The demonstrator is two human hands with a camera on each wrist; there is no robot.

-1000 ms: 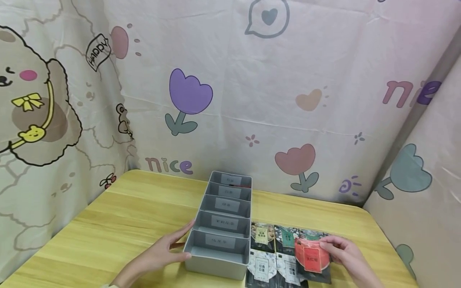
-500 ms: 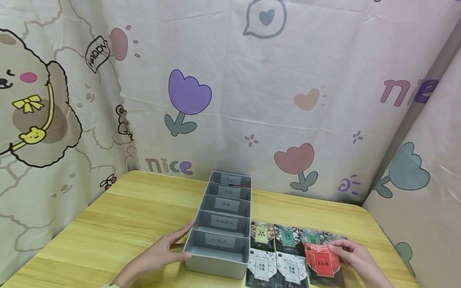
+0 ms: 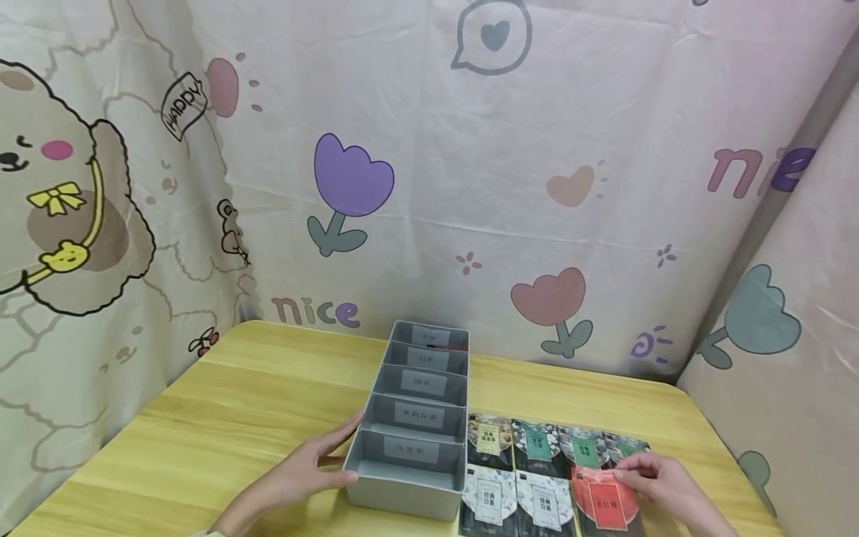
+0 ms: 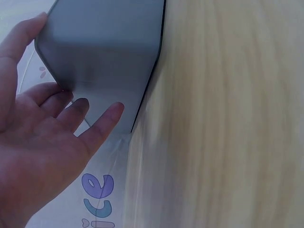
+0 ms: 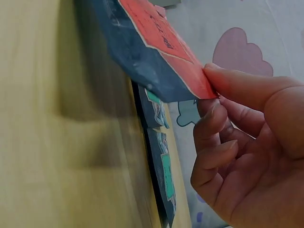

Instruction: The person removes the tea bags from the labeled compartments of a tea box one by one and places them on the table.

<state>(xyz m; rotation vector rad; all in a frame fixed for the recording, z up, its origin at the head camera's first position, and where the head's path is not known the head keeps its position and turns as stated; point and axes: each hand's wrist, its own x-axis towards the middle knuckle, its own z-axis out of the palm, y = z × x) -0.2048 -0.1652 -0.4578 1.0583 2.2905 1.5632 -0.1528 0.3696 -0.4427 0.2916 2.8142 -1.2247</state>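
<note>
My right hand pinches a red-and-black tea sachet by its top corner, thumb against fingertips. In the right wrist view that sachet hangs tilted above the table. Two white-patterned sachets lie to its left in the front row. Behind them a back row holds a yellow-labelled sachet and several green-labelled ones. At the near left corner of a long grey divided box, my left hand touches the walls with thumb and loosely extended fingers, also visible in the left wrist view.
Paper labels mark the box's compartments, and something dark and red lies in the farthest one. The wooden table backs onto a printed curtain, with more curtain at both sides.
My right hand has carried the red sachet rightward, off the second white-patterned sachet, to the right end of the front row. The left hand and box have stayed put.
</note>
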